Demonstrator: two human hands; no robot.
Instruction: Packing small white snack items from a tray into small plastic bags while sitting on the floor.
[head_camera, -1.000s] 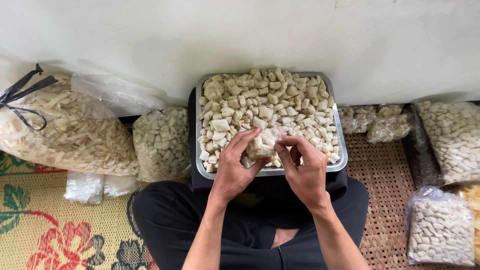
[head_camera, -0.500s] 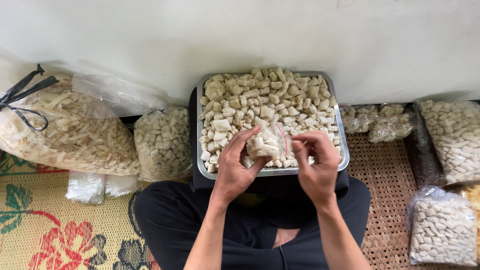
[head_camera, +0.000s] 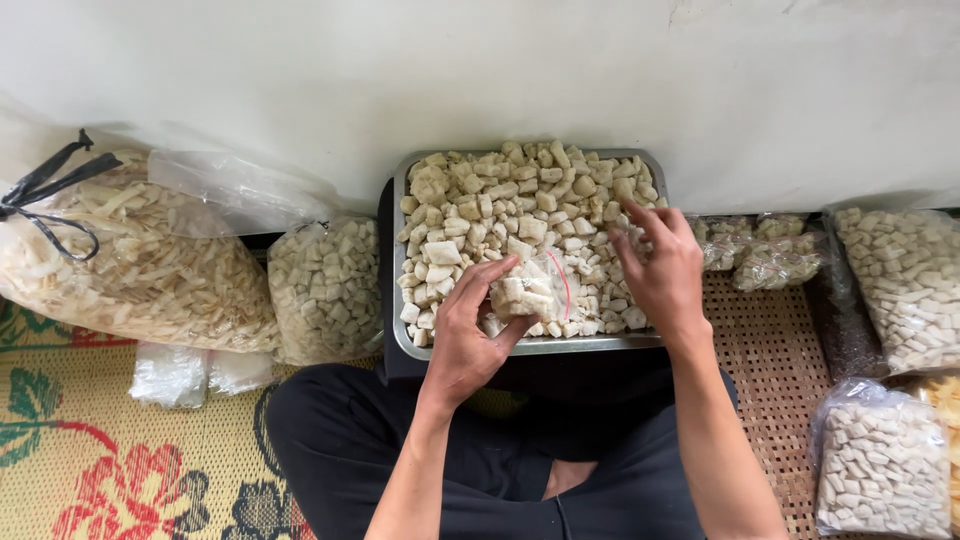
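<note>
Left hand (head_camera: 468, 335) | pinching small bag (head_camera: 532, 288) at frame centre, over tray (head_camera: 400, 250) | right hand (head_camera: 660, 270) | spread, reaching among pieces (head_camera: 500, 195) right of centre | risk: bag mouth sagging shut or tipping, spilling pieces onto lap.

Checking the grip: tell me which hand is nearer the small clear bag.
Left. The left hand holds the small clear bag; the right hand is apart, over the tray.
</note>
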